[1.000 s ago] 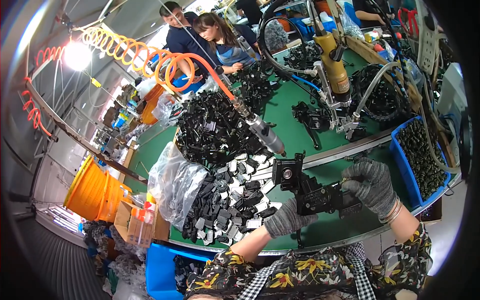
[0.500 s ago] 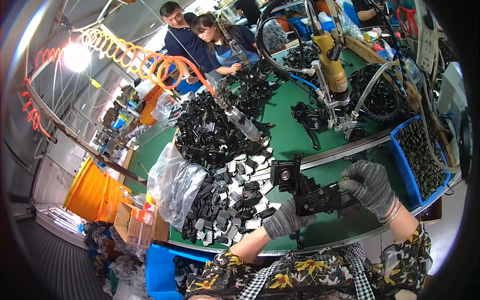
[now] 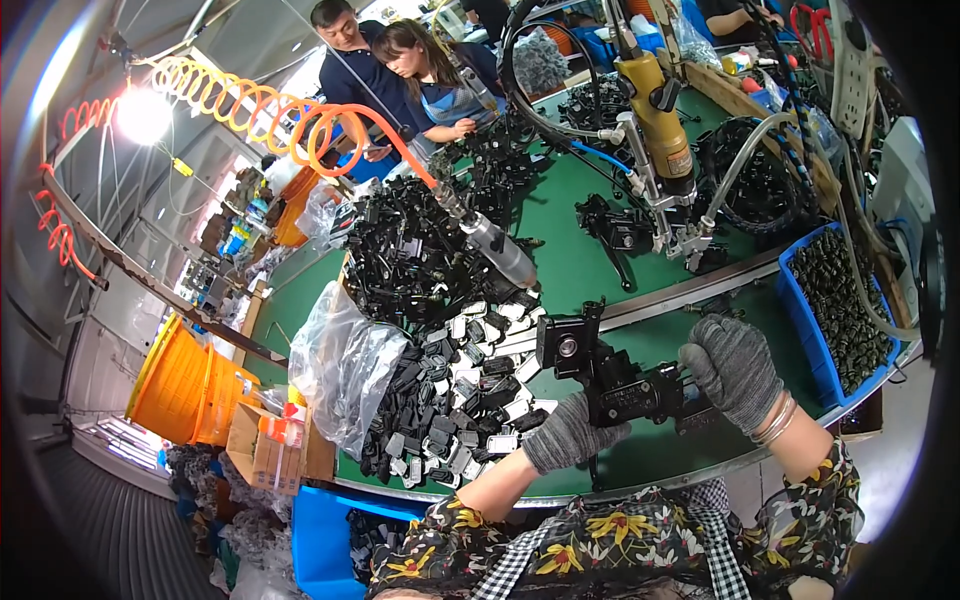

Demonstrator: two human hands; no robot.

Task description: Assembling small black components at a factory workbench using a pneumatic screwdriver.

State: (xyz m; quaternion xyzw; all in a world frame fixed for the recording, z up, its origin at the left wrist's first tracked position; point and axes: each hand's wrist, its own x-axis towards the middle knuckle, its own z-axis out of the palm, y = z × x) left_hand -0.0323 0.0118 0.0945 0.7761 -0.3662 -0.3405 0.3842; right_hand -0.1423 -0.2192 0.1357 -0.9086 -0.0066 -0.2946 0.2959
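The left hand in its grey knitted glove (image 3: 575, 436) grasps a black, blocky, metal-looking assembly (image 3: 622, 388) from beneath and the near side; this piece is over the near part of the green flat-topped workbench (image 3: 565, 240), right of the heap of small flat black-and-white rectangular pieces (image 3: 455, 400); the right hand in its matching glove (image 3: 735, 370) is curled up at the assembly's right end, and I cannot tell whether its fingers pinch anything.

The work on this one piece looks partway along: its main body appears joined up, while the right end seems to be what is being worked on; whether any part of it is finished cannot be told.

Plenty appears left: a large tangled pile of black parts (image 3: 415, 245) lies far left, and the blue plastic bin (image 3: 812, 335) at right is well filled with small dark fittings (image 3: 845, 300); the silver cylindrical air tool (image 3: 500, 255) on its orange coiled hose hangs untouched by either hand.
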